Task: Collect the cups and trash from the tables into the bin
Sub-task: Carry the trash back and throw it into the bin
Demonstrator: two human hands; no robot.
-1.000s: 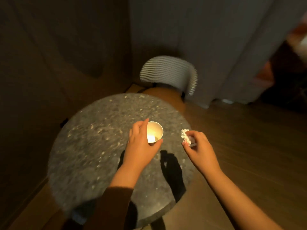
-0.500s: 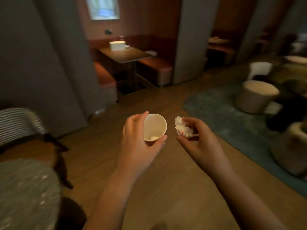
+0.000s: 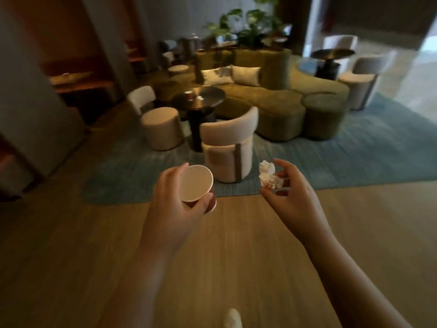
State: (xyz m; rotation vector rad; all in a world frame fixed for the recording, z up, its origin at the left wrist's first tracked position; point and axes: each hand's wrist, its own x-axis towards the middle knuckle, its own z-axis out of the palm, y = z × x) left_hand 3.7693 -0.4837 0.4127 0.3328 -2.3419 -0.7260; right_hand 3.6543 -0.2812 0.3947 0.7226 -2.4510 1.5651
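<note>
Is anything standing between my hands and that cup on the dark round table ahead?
Yes. A cream armchair stands on the rug directly in front of the dark round table holding the far cup. Your left hand grips a paper cup, your right hand a crumpled tissue.

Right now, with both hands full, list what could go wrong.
The left hand holds the paper cup tilted; any dregs could spill on the wood floor.
The right hand only pinches the crumpled napkin with fingertips; it may drop.
No bin shows, and what looks like another cup sits on the dark round table; no hand is free.
</note>
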